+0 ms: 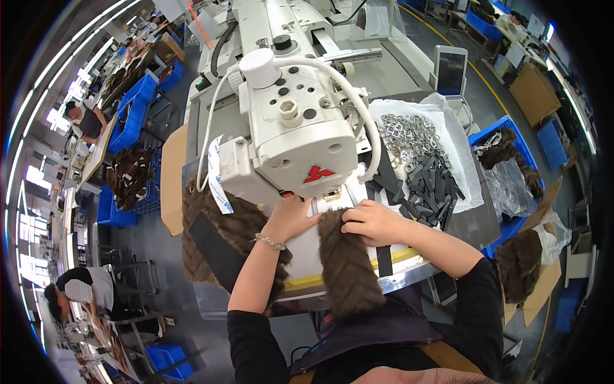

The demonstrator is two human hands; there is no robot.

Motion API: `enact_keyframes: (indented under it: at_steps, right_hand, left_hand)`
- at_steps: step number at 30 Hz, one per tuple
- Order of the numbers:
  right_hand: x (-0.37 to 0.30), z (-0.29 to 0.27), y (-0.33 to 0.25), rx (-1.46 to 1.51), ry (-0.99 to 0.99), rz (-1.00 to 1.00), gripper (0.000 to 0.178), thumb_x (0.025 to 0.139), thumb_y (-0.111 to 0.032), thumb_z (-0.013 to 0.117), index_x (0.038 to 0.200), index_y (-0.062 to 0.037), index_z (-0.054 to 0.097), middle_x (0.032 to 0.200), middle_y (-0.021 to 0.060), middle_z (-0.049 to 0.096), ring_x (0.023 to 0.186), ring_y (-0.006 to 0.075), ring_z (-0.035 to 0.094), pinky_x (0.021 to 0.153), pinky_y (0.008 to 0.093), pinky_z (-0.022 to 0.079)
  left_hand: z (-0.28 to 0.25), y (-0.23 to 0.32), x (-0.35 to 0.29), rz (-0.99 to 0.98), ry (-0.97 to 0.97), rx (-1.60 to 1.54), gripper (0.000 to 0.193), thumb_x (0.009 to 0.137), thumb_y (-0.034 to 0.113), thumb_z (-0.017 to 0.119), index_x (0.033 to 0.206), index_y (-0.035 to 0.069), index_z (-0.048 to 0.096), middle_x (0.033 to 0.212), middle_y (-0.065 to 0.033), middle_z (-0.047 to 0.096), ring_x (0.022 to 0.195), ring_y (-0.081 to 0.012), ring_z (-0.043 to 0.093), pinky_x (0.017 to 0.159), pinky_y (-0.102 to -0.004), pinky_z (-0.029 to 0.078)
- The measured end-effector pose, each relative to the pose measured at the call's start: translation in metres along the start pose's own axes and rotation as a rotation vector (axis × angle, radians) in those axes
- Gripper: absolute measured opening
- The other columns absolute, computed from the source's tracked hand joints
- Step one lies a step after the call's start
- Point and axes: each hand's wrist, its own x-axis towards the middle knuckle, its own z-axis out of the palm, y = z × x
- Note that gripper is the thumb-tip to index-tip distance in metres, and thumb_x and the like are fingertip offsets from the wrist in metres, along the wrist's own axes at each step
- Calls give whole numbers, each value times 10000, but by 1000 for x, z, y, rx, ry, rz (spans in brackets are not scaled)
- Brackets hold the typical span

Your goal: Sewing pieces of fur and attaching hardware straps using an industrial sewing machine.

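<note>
Black sleeve | right hand: curled against fur strip | left hand: beside it | both closures unclear

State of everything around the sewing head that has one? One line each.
Fur strip: laid lengthwise, lower end past the table edge.
Left hand: beside strip's top; grip unclear.
Right hand: curled at strip's top right; grip unclear.
Machine: running or stopped, can't tell.
Screen: looks dark.
Rings: loose, heaped.
Black straps: loose, jumbled.
White sheet: creased, under rings.
Blue bin: open, holding fur, clear plastic.
</note>
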Motion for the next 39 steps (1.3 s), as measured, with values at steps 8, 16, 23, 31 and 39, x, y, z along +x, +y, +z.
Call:
enact_keyframes:
  at_steps: [8,16,23,31,39]
  right_hand:
    - [3,1,-1,92,5,32,422,628,-31,682,1033,-121,602,1031,34,559,869,212,586,790,341,419]
    - [-2,2,-1,75,10,74,398,633,-24,676,1010,-115,587,1010,32,550,871,205,585,804,334,415]
    - [4,-2,-1,86,-3,81,412,623,-19,682,1012,-115,587,1006,31,544,900,200,577,811,337,415]
    - [-1,-1,0,95,-16,100,419,620,-26,686,1018,-118,592,1009,29,544,908,196,574,805,338,417]
    - [8,1,-2,89,3,54,411,624,-30,686,1015,-119,596,1007,32,548,862,197,574,799,331,421]
  left_hand:
    - [-4,-25,8,-369,-396,-334,521,880,434,627,1245,67,573,1275,-163,570,1210,-366,482,996,-460,392]
    - [-1,-18,20,-137,-152,-42,493,924,433,564,1307,122,556,1362,-95,543,1278,-279,469,1071,-421,366]
    - [43,-43,10,-335,-108,-664,456,930,414,560,1300,148,565,1356,-63,551,1269,-260,481,1062,-402,382]
    - [30,-34,16,-193,-61,-290,357,915,373,574,1199,159,612,1251,-47,606,1167,-268,539,1001,-418,425]
    - [20,-26,5,-8,155,-80,260,880,259,625,1109,141,663,1161,-43,648,1059,-247,601,900,-394,482]
